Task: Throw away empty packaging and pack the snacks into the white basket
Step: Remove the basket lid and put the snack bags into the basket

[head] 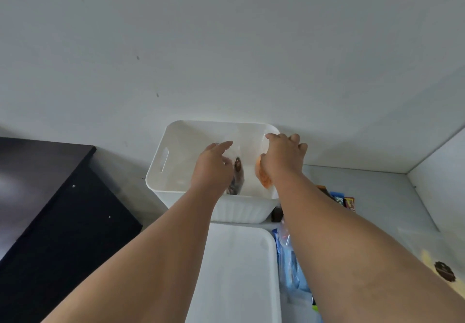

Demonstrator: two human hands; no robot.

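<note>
Packet of dark snacks is pinched by left hand over white ribbed plastic basket. Orange packet is gripped by right hand.

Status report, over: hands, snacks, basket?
Left hand and right hand both over the white basket, grips unclear. Dark packet and orange packet inside it. More snack bars lie at right. Nothing blocking.
</note>
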